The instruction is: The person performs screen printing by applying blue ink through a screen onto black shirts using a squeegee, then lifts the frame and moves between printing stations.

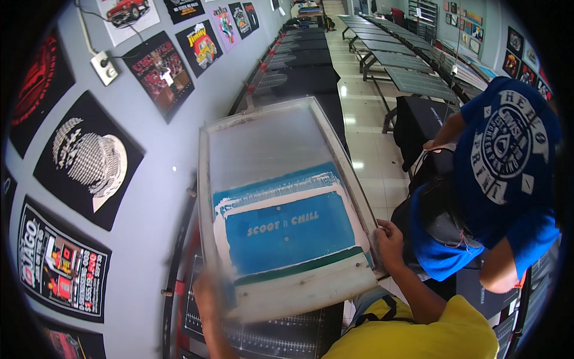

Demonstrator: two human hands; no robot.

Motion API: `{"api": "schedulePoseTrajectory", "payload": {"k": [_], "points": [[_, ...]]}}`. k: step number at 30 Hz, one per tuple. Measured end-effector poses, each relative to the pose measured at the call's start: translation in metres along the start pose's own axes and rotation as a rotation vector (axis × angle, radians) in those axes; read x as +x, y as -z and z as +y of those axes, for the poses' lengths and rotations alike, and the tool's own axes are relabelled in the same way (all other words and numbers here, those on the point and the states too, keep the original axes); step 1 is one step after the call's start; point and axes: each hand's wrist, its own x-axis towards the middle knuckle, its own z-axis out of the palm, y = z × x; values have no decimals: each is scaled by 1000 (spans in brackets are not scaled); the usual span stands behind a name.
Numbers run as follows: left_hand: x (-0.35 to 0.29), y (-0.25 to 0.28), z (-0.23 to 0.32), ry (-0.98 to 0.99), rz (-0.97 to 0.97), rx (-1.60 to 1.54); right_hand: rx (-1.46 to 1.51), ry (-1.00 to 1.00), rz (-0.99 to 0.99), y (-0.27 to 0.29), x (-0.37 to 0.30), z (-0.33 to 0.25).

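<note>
A screen-printing frame (353, 170) with pale, worn rails lies in front of me. Its mesh has a blue stencil area (269, 239) with pale lettering, bordered by whitish ink streaks. My right hand (390, 244) has its fingers closed around the frame's right rail near the lower corner. Beside the lower left corner is my left hand (209, 293). Motion blurs it, and its fingers cannot be made out. Part of a dark printing board (275, 338) with white ruled marks shows below the frame.
Close on my right, a person in a blue printed shirt (502, 143) bends over a dark-covered table. A grey wall with shirt prints (86, 158) runs along my left. A row of black boards (305, 57) stretches ahead. Across the tiled aisle (359, 113) stand grey boards (418, 82).
</note>
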Motion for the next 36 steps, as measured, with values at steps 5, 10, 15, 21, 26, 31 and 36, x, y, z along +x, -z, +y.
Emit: {"api": "schedulePoseTrajectory", "payload": {"k": [5,10,15,21,26,31,36], "points": [[53,-34,4,0,-48,-112,9,-9,30,-10,36,10],[79,-80,36,30,-7,-115,-9,-10,79,-11,71,15],[111,-100,44,154,-77,-42,-38,-1,81,-18,112,13],[136,-103,9,-391,-88,326,13,-36,69,-33,147,8],[121,-104,34,-341,-14,252,-93,-69,25,-40,151,-5],[114,-97,43,173,-40,-136,-82,12,14,-52,172,7],[128,-92,-2,142,-30,-140,-51,27,-40,-72,196,31]]}}
